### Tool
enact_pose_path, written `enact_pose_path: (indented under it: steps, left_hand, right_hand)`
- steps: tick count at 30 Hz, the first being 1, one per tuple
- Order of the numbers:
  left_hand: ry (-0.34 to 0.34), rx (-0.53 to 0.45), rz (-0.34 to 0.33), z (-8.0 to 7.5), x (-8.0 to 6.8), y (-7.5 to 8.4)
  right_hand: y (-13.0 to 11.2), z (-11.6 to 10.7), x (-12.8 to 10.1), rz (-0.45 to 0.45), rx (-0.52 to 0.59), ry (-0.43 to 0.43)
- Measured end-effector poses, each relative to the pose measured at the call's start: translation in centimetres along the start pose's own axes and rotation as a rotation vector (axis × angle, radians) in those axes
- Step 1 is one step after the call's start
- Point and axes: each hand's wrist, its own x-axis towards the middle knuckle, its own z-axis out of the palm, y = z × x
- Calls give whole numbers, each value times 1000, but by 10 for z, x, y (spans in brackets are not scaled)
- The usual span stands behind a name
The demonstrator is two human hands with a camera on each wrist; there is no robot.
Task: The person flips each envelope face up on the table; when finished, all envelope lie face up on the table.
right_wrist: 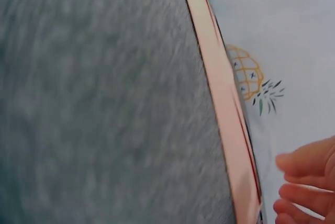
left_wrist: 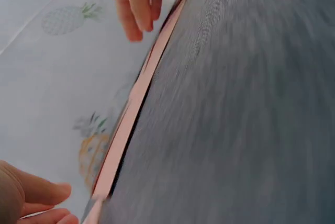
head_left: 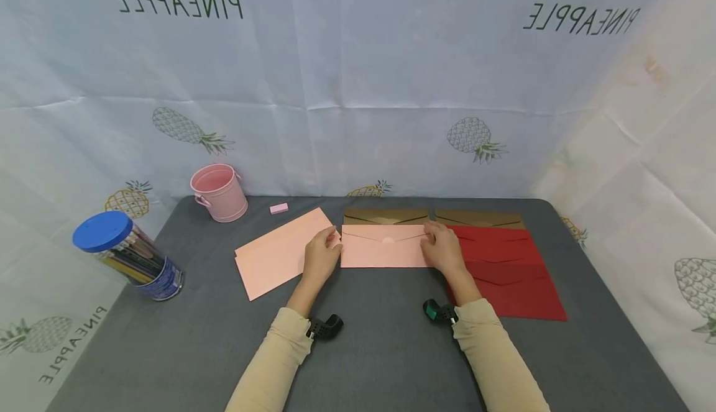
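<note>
A pink envelope [head_left: 386, 256] with its flap side up lies in the middle of the table, in front of a brown one. At its left end is my left hand [head_left: 321, 253], with fingers loosely bent beside the edge. My right hand [head_left: 442, 247] is over its right end. In the left wrist view the left hand [left_wrist: 31, 198] has its thumb and fingers apart above the table, with nothing seen between them. The right hand [right_wrist: 311, 182] looks just as loose in the right wrist view. Two overlapping pink envelopes [head_left: 279, 256] lie slanted on the left.
Red envelopes [head_left: 520, 288] overlap on the right, below brown ones [head_left: 386, 215] along the back. A pink bucket [head_left: 224, 201], a pink eraser-like block [head_left: 278, 209] and a blue-lidded jar of pencils [head_left: 140, 260] stand left. A pineapple-print cloth [head_left: 335, 76] hangs behind.
</note>
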Motion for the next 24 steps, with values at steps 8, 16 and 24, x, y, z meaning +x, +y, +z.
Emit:
enact_pose_path:
  steps: [8, 16, 24]
  left_hand:
    - [16, 0, -103, -65, -5, -23]
    - [-48, -25, -179, -127, -10, -52]
    - [27, -52, -336, -158, -20, -61]
  right_hand:
    - [-21, 18, -1, -70, 192, -53]
    - [-52, 40, -8, -142, 458, -218]
    - [-77, 67, 4, -197, 477, -372]
